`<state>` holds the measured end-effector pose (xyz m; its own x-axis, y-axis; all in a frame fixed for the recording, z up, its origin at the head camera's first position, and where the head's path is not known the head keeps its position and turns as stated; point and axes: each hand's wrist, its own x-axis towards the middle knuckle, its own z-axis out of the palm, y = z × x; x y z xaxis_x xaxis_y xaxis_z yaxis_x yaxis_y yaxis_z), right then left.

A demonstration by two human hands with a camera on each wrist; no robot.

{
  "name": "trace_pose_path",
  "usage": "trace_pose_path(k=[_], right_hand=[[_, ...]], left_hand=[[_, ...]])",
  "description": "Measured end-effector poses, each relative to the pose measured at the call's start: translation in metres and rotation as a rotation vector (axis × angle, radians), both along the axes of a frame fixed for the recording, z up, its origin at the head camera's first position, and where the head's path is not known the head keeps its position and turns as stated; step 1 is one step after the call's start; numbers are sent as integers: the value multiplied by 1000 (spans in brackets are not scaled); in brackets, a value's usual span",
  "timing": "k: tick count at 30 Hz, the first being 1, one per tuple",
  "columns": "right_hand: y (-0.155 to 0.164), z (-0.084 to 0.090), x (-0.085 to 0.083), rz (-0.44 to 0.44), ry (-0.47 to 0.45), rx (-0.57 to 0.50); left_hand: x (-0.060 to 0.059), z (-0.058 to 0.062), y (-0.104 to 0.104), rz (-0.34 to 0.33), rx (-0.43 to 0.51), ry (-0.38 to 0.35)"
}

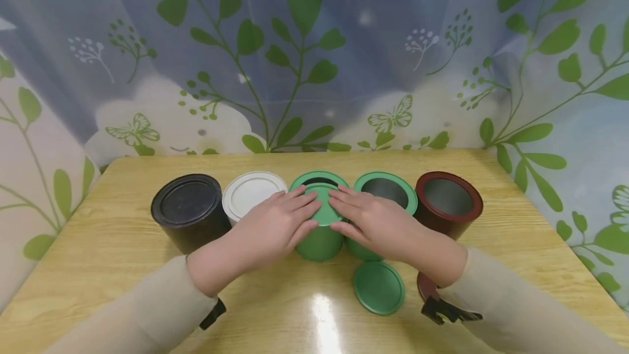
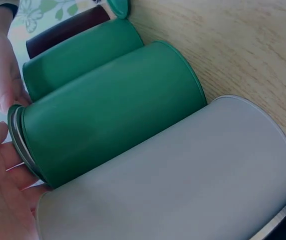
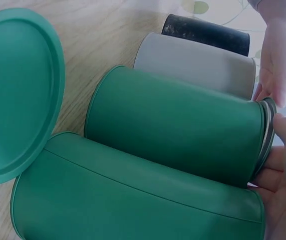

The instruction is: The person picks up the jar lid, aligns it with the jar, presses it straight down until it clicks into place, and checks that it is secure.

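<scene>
A green lid lies on the middle green can, shifted toward the near side, so a dark crescent of the opening shows behind it. My left hand rests its extended fingers on the lid's left part, its thumb by the near edge. From the other side, my right hand touches the lid in the same way. Both wrist views show a narrow gap between the lid and the can's rim. Directly right of it stands an uncovered green can, partly hidden by my right hand.
A lidded black can and a white can with its lid on stand to the left. At the right is an uncovered dark red can. A loose green lid and a partly hidden dark red lid lie in front.
</scene>
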<state>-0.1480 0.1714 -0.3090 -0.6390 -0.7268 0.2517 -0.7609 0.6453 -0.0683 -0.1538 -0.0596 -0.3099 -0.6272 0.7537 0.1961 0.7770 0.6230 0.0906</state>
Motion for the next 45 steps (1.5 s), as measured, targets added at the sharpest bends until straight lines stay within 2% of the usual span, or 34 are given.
trace_pose_path(k=[8,14,22,28,30,33,37,40,45], right_hand=[[-1,-1,-7,-22,-9,2],[-1,-1,-12,-31,-3,14],[-4,2,-14,-56,-46,55],[-5,6,-17,-82,-72,76],[-4,7,-18,-88,-88,77],[-5,9,-20,-80,-113,86],[-6,11,-23,-54,-163,144],[-7,12,-24,-45,-208,201],[-10,17,-24,-50,-240,255]], left_hand=[[-7,2,2,16,-17,-61],[-13,0,3,7,-8,-22],[-18,-2,2,22,16,-27],[-21,-1,3,19,-12,9],[-22,2,3,24,-30,-18],[-22,6,3,44,-64,-105],[-24,8,3,62,-104,-191],[-26,9,4,50,-124,-208],[-28,14,6,19,-132,-182]])
